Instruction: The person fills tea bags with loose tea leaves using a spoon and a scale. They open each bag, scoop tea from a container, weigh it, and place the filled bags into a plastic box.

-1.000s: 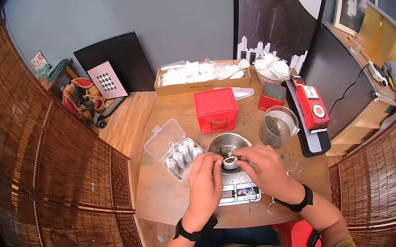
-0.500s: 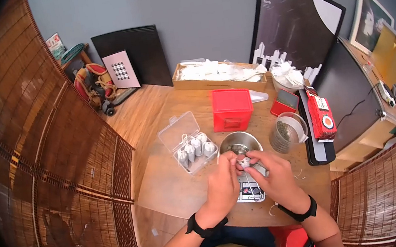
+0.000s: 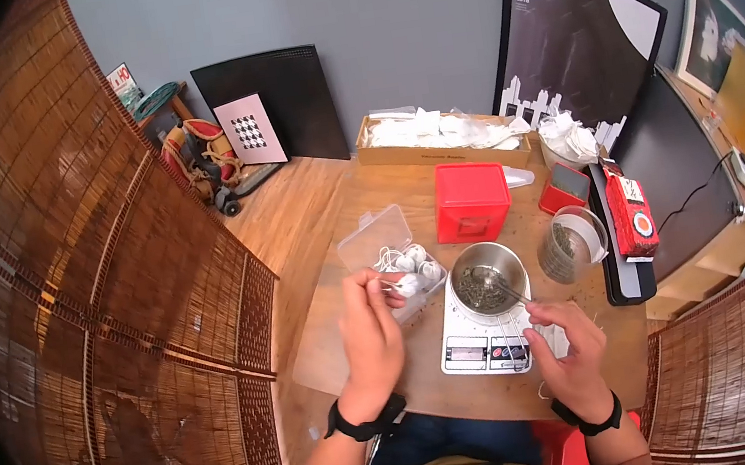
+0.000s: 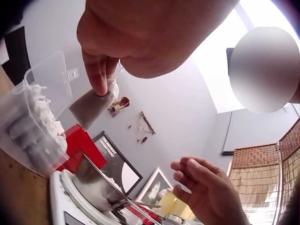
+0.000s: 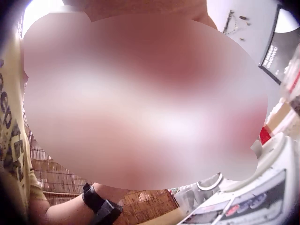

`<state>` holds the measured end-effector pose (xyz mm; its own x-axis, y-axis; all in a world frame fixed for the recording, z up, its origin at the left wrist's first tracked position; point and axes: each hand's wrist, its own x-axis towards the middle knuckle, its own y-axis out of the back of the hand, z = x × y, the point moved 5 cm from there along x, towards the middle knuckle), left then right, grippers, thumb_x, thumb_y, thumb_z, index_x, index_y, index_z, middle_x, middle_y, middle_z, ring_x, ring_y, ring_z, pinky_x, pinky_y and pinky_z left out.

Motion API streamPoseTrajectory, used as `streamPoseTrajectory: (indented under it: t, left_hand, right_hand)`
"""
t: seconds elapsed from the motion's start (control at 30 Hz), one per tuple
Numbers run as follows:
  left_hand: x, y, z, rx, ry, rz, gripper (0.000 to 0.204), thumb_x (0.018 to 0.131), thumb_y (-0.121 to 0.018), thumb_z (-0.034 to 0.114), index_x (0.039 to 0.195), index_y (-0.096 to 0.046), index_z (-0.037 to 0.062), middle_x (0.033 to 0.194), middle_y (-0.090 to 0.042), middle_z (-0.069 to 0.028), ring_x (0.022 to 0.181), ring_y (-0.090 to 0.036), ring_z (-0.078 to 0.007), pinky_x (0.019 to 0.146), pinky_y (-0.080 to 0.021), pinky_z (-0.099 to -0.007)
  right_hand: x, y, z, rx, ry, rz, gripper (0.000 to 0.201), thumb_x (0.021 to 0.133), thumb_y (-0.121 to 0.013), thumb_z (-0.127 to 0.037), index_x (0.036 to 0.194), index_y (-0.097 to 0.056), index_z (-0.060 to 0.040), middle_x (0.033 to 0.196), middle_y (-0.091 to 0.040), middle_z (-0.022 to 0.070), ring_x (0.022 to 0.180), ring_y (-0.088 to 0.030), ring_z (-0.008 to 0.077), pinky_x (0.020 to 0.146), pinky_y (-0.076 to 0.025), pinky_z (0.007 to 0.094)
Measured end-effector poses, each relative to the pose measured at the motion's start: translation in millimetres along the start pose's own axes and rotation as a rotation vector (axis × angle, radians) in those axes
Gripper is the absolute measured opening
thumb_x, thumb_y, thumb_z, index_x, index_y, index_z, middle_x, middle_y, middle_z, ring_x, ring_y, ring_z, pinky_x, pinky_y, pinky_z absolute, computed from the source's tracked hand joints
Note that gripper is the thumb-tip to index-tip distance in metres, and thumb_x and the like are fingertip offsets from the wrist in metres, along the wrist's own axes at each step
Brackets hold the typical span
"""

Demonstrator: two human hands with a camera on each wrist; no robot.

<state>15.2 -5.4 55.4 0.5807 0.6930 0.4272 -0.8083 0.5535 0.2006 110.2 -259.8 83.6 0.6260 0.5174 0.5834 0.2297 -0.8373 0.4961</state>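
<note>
My left fingers (image 4: 97,75) are pinching a filled pouch (image 4: 90,108) close to its top, holding it up in the air near the clear plastic box (image 3: 426,295); can't tell if it's hanging straight over it. Pouch is looking grey-brown and see-through through the body, fill darkening the fabric, sides widening toward a fairly straight bottom edge. Top end is showing white and bunched, thin string trailing by my fingers.

My right fingers (image 3: 560,313) are bending loosely, gripping nothing, hovering by the scale's right side near a metal utensil (image 3: 514,293); the right wrist view is mostly blurring out.

Box is standing on the desk (image 3: 421,350), lid tilting back, holding more white-topped pouches with strings piling on top. Steel bowl (image 3: 512,261) is sitting on the white scale (image 3: 454,333), dried leaf (image 3: 477,290) covering its bottom, utensil leaning on its rim. Red tin (image 3: 471,205) is standing behind, and a clear cup (image 3: 589,243) with more leaf is standing right of the bowl.
</note>
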Motion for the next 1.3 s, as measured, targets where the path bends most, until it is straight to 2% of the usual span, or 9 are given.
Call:
streamPoseTrajectory:
  t: [0.13,0.33,0.5,0.67,0.93,1.0,1.07,1.2,1.3]
  left_hand:
    - [15.6,-4.6,-17.9,0.186,0.006,-0.176,0.007,0.115,-0.048,0.006,0.116,-0.053,0.001,0.092,-0.074,-0.0172,0.074,-0.072,-0.0296,0.069,-0.059,-0.0397]
    - [25.3,-29.1,-34.9,0.272,0.057,-0.379,0.01,0.116,-0.048,0.009,0.117,-0.053,0.0011,0.085,-0.072,-0.0164,0.068,-0.07,-0.0284,0.063,-0.054,-0.04]
    - [29.0,-34.9,-33.2,0.326,0.0,-0.39,0.009,0.115,-0.049,0.009,0.116,-0.053,0.0009,0.084,-0.071,-0.0169,0.069,-0.07,-0.0303,0.063,-0.054,-0.0411]
    - [29.3,-40.8,-48.9,0.324,-0.001,-0.428,0.013,0.114,-0.049,0.005,0.124,-0.054,-0.0008,0.091,-0.072,-0.0194,0.075,-0.074,-0.0309,0.068,-0.058,-0.0399]
    - [10.4,-31.1,-41.2,0.418,-0.119,-0.186,0.027,0.109,-0.056,-0.002,0.135,-0.058,-0.0035,0.105,-0.072,-0.017,0.088,-0.076,-0.0235,0.076,-0.06,-0.0345]
    - [5.6,-35.8,-45.7,0.258,0.003,-0.208,0.031,0.105,-0.062,-0.001,0.135,-0.059,-0.0036,0.1,-0.07,-0.0197,0.085,-0.074,-0.031,0.078,-0.058,-0.0414]
    - [4.1,-39.4,-45.9,0.267,-0.029,-0.263,0.03,0.105,-0.062,-0.002,0.135,-0.059,-0.0036,0.1,-0.071,-0.0194,0.086,-0.074,-0.03,0.076,-0.058,-0.0402]
    - [-1.7,-42.7,-39.8,0.32,0.012,-0.292,0.031,0.107,-0.06,-0.002,0.138,-0.055,-0.0024,0.105,-0.071,-0.0166,0.095,-0.074,-0.0243,0.081,-0.059,-0.0368]
    - [-10.0,-41.7,-27.5,0.303,-0.069,-0.224,0.033,0.104,-0.061,-0.004,0.137,-0.057,-0.0053,0.109,-0.07,-0.0206,0.097,-0.072,-0.0301,0.082,-0.059,-0.0394]
  right_hand:
    - [-15.3,8.2,11.8,-0.031,-0.037,0.037,0.028,0.085,-0.081,0.007,0.112,-0.072,0.0033,0.112,-0.078,0.019,0.094,-0.075,0.0294,0.086,-0.059,0.0369]
    - [-38.1,21.4,45.6,0.008,-0.22,0.169,0.024,0.089,-0.078,0.008,0.112,-0.072,0.0047,0.11,-0.079,0.0181,0.091,-0.073,0.0235,0.086,-0.057,0.0333]
    - [-46.9,30.6,63.9,0.026,-0.384,0.213,0.02,0.093,-0.075,0.008,0.113,-0.072,0.0051,0.109,-0.078,0.0147,0.091,-0.071,0.0187,0.088,-0.056,0.0313]
    - [-47.8,28.8,68.3,0.019,-0.387,0.222,0.018,0.094,-0.074,0.007,0.113,-0.073,0.0051,0.107,-0.078,0.0145,0.09,-0.071,0.018,0.088,-0.056,0.031]
    - [-60.4,53.4,76.9,-0.176,-0.45,0.314,0.015,0.096,-0.074,0.005,0.111,-0.076,0.0037,0.103,-0.078,0.0117,0.087,-0.07,0.0166,0.084,-0.055,0.0298]
    - [-67.9,62.0,86.9,-0.138,-0.503,0.392,0.013,0.097,-0.074,0.003,0.11,-0.077,0.0024,0.098,-0.078,0.0105,0.085,-0.069,0.0161,0.081,-0.055,0.0287]
    - [-77.0,73.5,89.5,-0.19,-0.51,0.398,0.011,0.098,-0.074,0.002,0.109,-0.077,0.002,0.096,-0.076,0.0111,0.082,-0.068,0.016,0.075,-0.054,0.0286]
    - [-96.0,76.4,93.3,-0.171,-0.699,0.172,0.013,0.095,-0.079,-0.003,0.107,-0.078,0.001,0.097,-0.076,0.0123,0.08,-0.067,0.0175,0.068,-0.053,0.0296]
    - [-96.3,59.7,80.1,-0.111,-0.516,-0.005,0.021,0.088,-0.086,-0.008,0.106,-0.078,-0.0003,0.111,-0.076,0.0129,0.092,-0.07,0.0276,0.074,-0.057,0.0353]
